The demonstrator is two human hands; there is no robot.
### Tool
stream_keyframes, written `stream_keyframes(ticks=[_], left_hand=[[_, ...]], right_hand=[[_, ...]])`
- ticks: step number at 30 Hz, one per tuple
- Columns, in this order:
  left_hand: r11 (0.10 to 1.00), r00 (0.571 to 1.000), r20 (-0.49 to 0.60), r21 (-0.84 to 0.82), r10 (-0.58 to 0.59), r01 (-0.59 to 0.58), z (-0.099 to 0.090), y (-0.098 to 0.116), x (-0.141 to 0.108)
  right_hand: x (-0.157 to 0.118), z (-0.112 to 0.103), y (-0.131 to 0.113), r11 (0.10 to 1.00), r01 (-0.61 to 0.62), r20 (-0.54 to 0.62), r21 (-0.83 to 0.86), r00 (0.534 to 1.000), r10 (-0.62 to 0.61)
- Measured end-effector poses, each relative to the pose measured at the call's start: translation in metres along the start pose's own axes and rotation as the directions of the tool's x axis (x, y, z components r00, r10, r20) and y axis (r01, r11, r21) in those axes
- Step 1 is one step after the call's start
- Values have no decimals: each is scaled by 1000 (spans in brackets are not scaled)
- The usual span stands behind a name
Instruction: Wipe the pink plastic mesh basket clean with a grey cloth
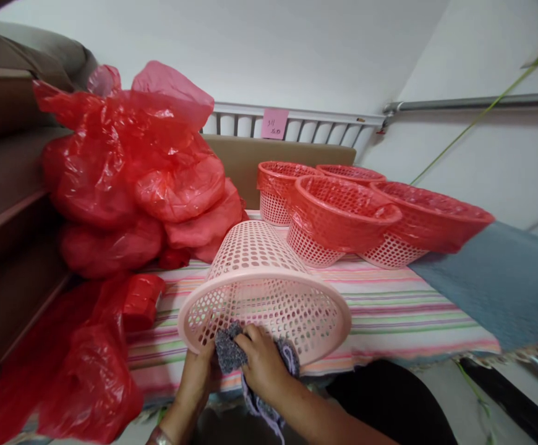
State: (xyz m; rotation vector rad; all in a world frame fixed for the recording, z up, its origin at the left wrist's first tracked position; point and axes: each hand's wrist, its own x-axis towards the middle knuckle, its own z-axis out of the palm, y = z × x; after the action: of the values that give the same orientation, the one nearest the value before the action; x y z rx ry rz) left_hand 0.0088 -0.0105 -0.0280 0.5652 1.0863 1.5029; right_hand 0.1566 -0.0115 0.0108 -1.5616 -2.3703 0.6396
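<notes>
A pink perforated plastic basket (260, 278) lies on its side on a striped cloth (389, 315), its open mouth turned toward me. My left hand (198, 378) grips the basket's lower rim. My right hand (263, 363) presses a grey rag (230, 352) against the same rim, just inside the mouth. A purple part of the rag hangs down below my right wrist.
Several baskets lined with red plastic bags (343, 213) stand behind, on the right. A heap of red plastic bags (134, 167) fills the left side, with more spilling over the front left edge. A blue cloth (501, 278) covers the right end. A white rail runs along the wall.
</notes>
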Motion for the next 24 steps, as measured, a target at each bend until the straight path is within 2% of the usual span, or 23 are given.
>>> stream_keyframes(ticks=[3,8,16,21,24], left_hand=[[999,1000,17,-43,-11,12,-2,0,1],[1000,1000,0,2,-9,9,-2,2,0],[985,996,-2,-150,-91,90,3,9,-6],[982,998,-42,-185,-49,40,4,21,-5],[991,999,-30,-124,42,-45,-1,27,0]], right_hand=[[1,-1,-1,1000,-9,8,6,1000,9],[1,-3,-2,1000,-15,10,-2,1000,15],[0,-3,-1,1000,-6,-8,-2,1000,6],[0,-2,0,1000,2,-10,-12,1000,-2],[-1,-1,0,1000,1,-11,-23,1000,-1]])
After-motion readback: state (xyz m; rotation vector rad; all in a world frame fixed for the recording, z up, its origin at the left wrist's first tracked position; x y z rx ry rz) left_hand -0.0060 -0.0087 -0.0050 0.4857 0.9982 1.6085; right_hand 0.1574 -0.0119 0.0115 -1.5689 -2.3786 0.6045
